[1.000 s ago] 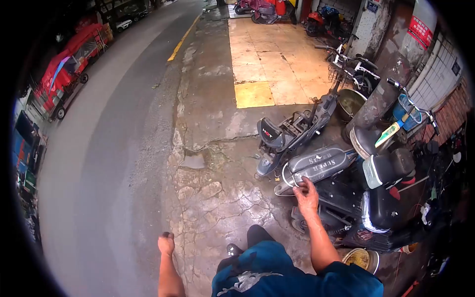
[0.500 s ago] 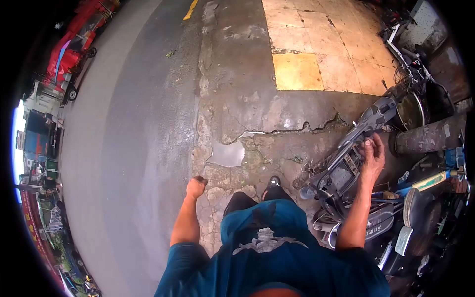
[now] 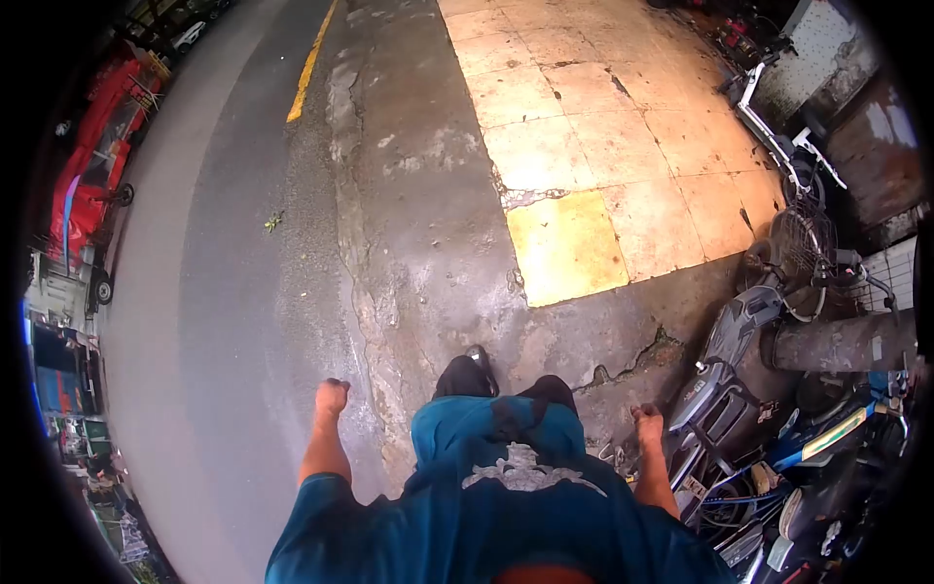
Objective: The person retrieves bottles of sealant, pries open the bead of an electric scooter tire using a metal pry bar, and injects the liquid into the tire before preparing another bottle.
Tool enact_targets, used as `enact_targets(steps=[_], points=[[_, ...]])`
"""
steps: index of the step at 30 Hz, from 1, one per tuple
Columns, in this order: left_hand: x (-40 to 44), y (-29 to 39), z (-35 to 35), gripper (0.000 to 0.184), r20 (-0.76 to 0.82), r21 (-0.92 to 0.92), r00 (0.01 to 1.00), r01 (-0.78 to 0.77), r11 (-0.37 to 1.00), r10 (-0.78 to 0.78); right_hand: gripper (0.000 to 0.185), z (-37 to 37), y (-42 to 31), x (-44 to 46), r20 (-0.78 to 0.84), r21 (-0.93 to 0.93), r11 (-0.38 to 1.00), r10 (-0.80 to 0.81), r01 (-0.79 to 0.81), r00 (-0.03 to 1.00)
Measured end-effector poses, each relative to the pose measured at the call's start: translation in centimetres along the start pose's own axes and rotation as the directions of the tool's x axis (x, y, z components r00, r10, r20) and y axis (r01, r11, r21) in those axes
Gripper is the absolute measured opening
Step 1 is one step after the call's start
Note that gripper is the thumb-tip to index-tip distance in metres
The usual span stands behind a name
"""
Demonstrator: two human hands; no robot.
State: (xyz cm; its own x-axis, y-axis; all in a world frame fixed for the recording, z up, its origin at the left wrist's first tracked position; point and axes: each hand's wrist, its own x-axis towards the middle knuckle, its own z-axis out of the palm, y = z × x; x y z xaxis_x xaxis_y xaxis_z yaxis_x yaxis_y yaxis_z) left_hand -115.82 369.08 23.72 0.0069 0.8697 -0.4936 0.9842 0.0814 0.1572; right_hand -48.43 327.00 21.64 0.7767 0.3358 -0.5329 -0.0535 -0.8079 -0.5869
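- Lowered since the earlier frame, the bare right hand (image 3: 647, 425) is hanging near the grey plastic scooter (image 3: 741, 326), fingers curling; whether fully clenched, I cannot tell.
- That scooter is standing just beside the thick grey cylindrical pillar (image 3: 844, 344).
- Loosely clenched, the bare left hand (image 3: 332, 396) is hanging over the grey asphalt road (image 3: 229, 370).

- The road (image 3: 219, 292) runs along the left, a wheeled cart (image 3: 102, 146) on its far side.
- Ahead, a painted line (image 3: 313, 63) lies by the road's near edge.
- A tiled floor (image 3: 603, 127) lies ahead to the right.
- An electric scooter (image 3: 736, 336) is right of the right hand (image 3: 647, 424), a pillar (image 3: 844, 346) beyond it.
- The left hand (image 3: 332, 394) is on the road side.
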Motion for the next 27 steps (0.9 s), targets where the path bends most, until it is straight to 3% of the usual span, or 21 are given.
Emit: enact_targets(steps=[1, 2, 3, 4, 8, 11, 14, 16, 17, 18, 19, 21, 23, 24, 25, 27], points=[[0.9, 12.9, -7.2, 0.041, -0.085, -0.160, 0.995, 0.044, 0.986, -0.058, 0.028, 0.2, -1.6, -2.6, 0.090, 0.257, 0.926, 0.261, -0.276, 0.961], [6.0, 19.6, -10.2, 0.043, -0.084, -0.106, 0.995, -0.070, 0.992, 0.061, 0.021, 2.5, 3.3, -1.4, 0.032, 0.112, 0.978, 0.175, -0.177, 0.984], [10.3, 26.2, -12.7, 0.043, -0.093, -0.146, 0.981, -0.183, 0.972, 0.171, 0.017, 2.7, 1.3, -3.0, 0.129, 0.333, 0.816, 0.458, -0.473, 0.880], [13.3, 33.7, -15.8, 0.043, -0.066, -0.148, 0.969, -0.246, 0.958, 0.239, 0.013, 3.1, 3.7, -2.5, 0.339, 0.419, 0.606, 0.587, -0.676, 0.735], [23.4, 57.0, -23.2, 0.047, -0.121, -0.215, 0.860, -0.510, 0.833, 0.495, 0.016, 6.2, -3.5, 1.2, 0.291, 0.348, 0.470, 0.768, -0.811, 0.570], [29.5, 66.4, -25.8, 0.048, -0.075, -0.263, 0.844, -0.530, 0.806, 0.531, 0.019, 7.8, -12.1, 10.9, 0.284, 0.367, 0.467, 0.767, -0.804, 0.575], [37.5, 67.9, -25.6, 0.045, 0.055, -0.204, 0.901, -0.412, 0.888, 0.431, 0.021, 7.2, -23.1, 24.9, 0.222, 0.424, 0.623, 0.632, -0.657, 0.743], [44.1, 63.3, -23.2, 0.040, 0.073, -0.144, 0.898, -0.421, 0.896, 0.433, 0.027, 4.6, -38.1, 33.7, 0.102, 0.346, 0.851, 0.384, -0.395, 0.918], [45.3, 61.6, -23.5, 0.038, 0.116, -0.198, 0.943, -0.285, 0.938, 0.312, 0.024, 2.8, -47.6, 37.4, 0.062, 0.286, 0.900, 0.325, -0.329, 0.944], [45.4, 60.6, -24.8, 0.035, 0.097, -0.092, 0.956, -0.268, 0.959, 0.277, 0.026, 2.5, -53.0, 42.5, -0.030, 0.389, 0.909, 0.173, -0.148, 0.984], [51.8, 52.9, -18.9, 0.031, 0.108, 0.041, 0.924, -0.372, 0.927, 0.366, 0.031, 2.9, -55.2, 50.0, -0.099, 0.345, 0.937, -0.024, 0.057, 0.995], [54.0, 48.2, -17.7, 0.028, 0.173, -0.161, 0.985, 0.050, 0.986, -0.022, 0.050, 1.3, -68.9, 57.3, -0.141, 0.268, 0.937, -0.191, 0.223, 0.971], [56.0, 46.3, -19.7, 0.027, 0.423, -0.221, 0.826, 0.493, 0.842, -0.372, 0.056, 0.0, -80.7, 62.6, -0.115, 0.219, 0.929, -0.278, 0.297, 0.954], [57.8, 46.3, -20.8, 0.024, 0.493, -0.228, 0.757, 0.589, 0.776, -0.429, 0.054, 0.3, -84.1, 66.1, -0.117, 0.237, 0.921, -0.290, 0.311, 0.950], [60.7, 47.1, -22.8, 0.022, 0.553, -0.234, 0.688, 0.670, 0.704, -0.470, 0.054, 0.9, -86.9, 68.5, -0.130, 0.264, 0.913, -0.284, 0.310, 0.950], [65.6, 57.2, -29.6, 0.022, 0.310, -0.272, 0.842, 0.523, 0.808, -0.440, 0.054, 2.5, -92.0, 72.9, -0.154, 0.301, 0.908, -0.254, 0.291, 0.955]])
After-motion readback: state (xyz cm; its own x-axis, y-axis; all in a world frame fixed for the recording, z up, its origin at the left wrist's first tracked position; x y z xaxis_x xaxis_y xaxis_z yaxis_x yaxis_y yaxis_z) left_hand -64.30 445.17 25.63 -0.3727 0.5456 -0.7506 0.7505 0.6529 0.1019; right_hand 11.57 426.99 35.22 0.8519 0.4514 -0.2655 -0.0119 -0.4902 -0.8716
